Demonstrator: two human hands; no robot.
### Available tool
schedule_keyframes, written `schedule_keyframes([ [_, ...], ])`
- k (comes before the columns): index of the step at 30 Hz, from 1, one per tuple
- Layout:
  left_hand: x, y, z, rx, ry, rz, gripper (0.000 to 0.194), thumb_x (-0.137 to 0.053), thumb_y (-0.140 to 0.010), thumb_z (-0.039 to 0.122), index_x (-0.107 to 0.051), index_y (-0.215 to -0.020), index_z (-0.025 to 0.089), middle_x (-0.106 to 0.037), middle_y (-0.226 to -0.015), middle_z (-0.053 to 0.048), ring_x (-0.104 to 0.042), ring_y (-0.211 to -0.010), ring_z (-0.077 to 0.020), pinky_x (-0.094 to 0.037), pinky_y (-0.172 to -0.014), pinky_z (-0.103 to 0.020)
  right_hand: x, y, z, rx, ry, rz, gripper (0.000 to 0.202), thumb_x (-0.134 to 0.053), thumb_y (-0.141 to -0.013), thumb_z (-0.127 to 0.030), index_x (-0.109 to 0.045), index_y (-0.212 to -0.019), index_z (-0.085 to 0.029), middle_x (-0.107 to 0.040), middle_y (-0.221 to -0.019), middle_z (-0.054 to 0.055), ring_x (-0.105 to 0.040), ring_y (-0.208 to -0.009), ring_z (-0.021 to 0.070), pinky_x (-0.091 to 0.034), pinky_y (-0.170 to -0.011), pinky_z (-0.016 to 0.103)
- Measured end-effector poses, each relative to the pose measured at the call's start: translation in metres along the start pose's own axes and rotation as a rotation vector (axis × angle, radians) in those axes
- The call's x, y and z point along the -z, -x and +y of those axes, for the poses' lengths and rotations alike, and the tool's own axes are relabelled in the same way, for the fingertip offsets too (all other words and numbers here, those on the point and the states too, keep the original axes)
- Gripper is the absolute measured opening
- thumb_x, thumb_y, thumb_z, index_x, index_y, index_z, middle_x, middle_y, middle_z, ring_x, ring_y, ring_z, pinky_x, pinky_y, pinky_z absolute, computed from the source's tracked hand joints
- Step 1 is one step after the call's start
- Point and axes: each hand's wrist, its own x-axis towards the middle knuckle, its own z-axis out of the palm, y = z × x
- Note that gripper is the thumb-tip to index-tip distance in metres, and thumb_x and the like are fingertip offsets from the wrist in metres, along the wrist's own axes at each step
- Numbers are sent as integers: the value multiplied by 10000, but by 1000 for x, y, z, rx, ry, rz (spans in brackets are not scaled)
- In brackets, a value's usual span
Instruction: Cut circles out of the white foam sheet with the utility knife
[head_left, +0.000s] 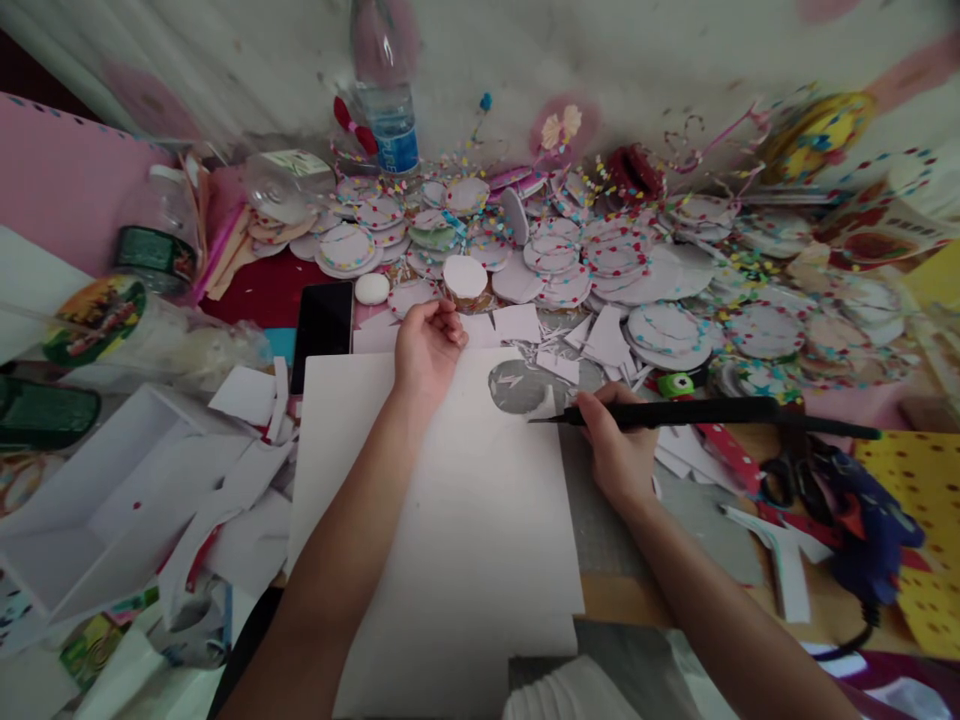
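A large white foam sheet (450,500) lies in front of me with a round hole (525,388) cut near its far right corner. My left hand (426,345) presses its fingers down on the sheet's far edge. My right hand (619,445) grips a long black cutting tool (705,412) whose thin tip points left into the hole. A small white round piece (465,276) sits just beyond my left hand.
Several decorated round discs (615,255) cover the far side. A black phone (322,325) lies left of the sheet, a water bottle (386,90) behind it. A white box (112,490) and scraps sit left; black scissors (784,475) and a blue glue gun (862,520) right.
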Motion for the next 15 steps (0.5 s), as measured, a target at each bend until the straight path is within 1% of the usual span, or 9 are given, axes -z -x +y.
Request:
schedule_keyframes([
  [4,0,0,0,3,-6,5,289,-454,-848,163,-561,-580,159,-473,-494,16,-429,-413,-62,-345,-436,-183,-1,0,0,-1,-38,9,380,-685,-791,-425,-480,-569,-194,-434,-520,-52,-358,-510,96,-263,-462,230],
  [7,-1,1,0,4,-8,4,281,-472,-848,173,-557,-581,163,-466,-493,20,-430,-413,-62,-348,-439,-183,-2,1,-4,20,-23,18,370,-682,-792,-404,-481,-562,-196,-426,-500,-56,-349,-494,93,-265,-460,236],
  [12,0,0,0,7,9,3,286,-472,-856,173,-560,-585,158,-476,-497,12,-426,-415,-67,-347,-435,-182,-3,5,-18,139,82,29,348,-656,-795,-362,-481,-540,-202,-434,-476,-51,-381,-479,99,-290,-459,243],
  [15,1,0,0,10,19,3,300,-437,-854,149,-567,-584,148,-477,-495,10,-422,-416,-64,-339,-434,-178,-3,7,-20,222,137,48,330,-661,-788,-345,-495,-540,-204,-454,-472,-49,-406,-467,102,-303,-450,245],
])
